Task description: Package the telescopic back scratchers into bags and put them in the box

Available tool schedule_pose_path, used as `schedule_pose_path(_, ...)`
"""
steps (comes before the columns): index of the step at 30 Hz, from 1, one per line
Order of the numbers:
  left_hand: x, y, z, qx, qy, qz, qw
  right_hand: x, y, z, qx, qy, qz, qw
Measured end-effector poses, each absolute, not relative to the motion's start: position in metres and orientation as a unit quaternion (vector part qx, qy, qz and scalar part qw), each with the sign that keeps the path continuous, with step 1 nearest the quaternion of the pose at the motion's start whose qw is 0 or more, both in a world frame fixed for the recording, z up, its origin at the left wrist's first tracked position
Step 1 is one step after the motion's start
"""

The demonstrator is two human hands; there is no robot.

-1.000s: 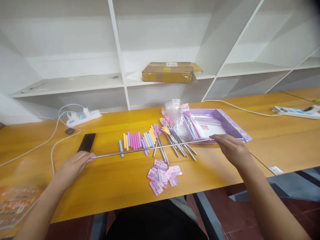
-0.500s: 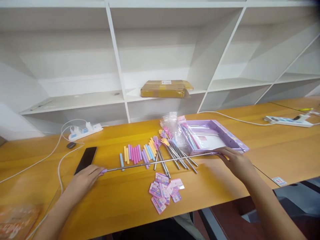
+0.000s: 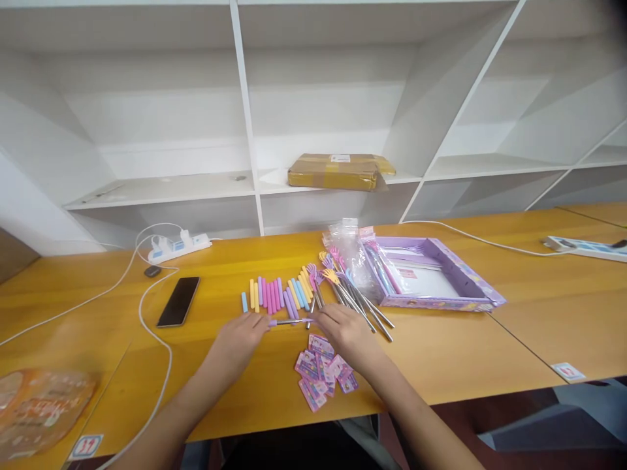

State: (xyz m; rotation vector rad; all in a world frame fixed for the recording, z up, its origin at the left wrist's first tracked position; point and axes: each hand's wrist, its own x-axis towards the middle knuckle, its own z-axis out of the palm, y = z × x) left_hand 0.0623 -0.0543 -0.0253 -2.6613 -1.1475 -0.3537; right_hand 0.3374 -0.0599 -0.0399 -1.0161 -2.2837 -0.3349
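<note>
A telescopic back scratcher [image 3: 290,321] with a metal rod and purple ends spans the short gap between my hands. My left hand [image 3: 238,341] is closed around its left end, and my right hand [image 3: 347,334] grips the other; the fingers cover both tips. Just behind lie several coloured handle tubes [image 3: 272,297] in yellow, pink, purple and blue. To their right, more back scratchers [image 3: 353,290] with hand-shaped heads and bare metal rods are heaped together. Small pink printed cards [image 3: 323,369] lie in a loose pile in front of my right hand.
Clear plastic bags [image 3: 350,251] lean against a purple open box [image 3: 441,301] holding packaged pieces. A phone [image 3: 179,301], a power strip [image 3: 179,248] and white cables are on the left. An orange package [image 3: 46,411] sits at the near left. A cardboard box [image 3: 337,172] rests on the shelf.
My hands have come together from far apart, and the back scratcher's long extended rod has slid down to a short length. The view has shifted slightly left.
</note>
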Motion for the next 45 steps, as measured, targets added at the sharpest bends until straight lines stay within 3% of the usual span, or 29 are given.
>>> schedule_pose_path(17,0.051,-0.049,-0.027,-0.908,-0.333,-0.149,0.208,0.343,-0.055,-0.051,-0.409,-0.867,-0.123,0.258)
schedule_pose_path(24,-0.087,-0.025,-0.001,-0.875,-0.395,-0.164,0.229,0.517,-0.054,-0.064,-0.462,-0.8,-0.247,0.292)
schedule_pose_path(27,-0.118,-0.033,-0.006,-0.881,-0.401,-0.138,0.21,0.576,-0.063,-0.072,-0.486,-0.795,-0.252,0.26)
schedule_pose_path(45,-0.094,-0.041,-0.028,-0.899,-0.371,-0.157,0.173,0.587,-0.083,-0.084,-0.577,-0.742,-0.239,0.245)
